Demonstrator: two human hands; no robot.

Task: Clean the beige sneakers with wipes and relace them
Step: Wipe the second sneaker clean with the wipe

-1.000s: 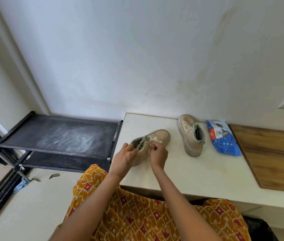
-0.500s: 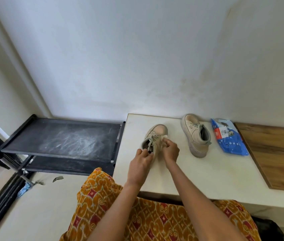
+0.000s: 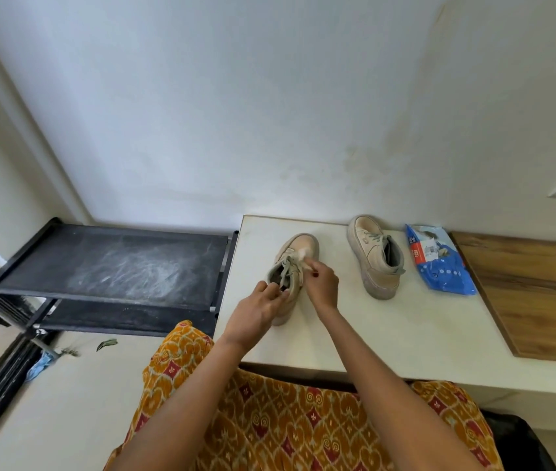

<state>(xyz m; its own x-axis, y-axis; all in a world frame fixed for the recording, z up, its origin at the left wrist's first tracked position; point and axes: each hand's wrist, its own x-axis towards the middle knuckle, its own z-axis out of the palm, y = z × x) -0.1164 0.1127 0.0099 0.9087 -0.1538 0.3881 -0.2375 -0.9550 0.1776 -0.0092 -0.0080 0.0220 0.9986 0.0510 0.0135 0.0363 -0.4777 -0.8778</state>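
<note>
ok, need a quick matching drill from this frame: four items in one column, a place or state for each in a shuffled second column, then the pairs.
Items:
1. near sneaker
2. far sneaker
3. wipes pack
4. black rack

Places or states:
A. lying by the wooden board
B. left of the counter, dusty top
C. standing alone, untouched
D. gripped at the heel by the left hand, wiped by the right hand

Pairs: 1-D, 2-C, 3-A, 4-B

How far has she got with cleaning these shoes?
Midway, by the look of it. The left hand steadies the near sneaker at its heel while the right hand rubs a white wipe on its side. The second sneaker waits beside the wipes pack; both show laces, so relacing is unclear.
</note>
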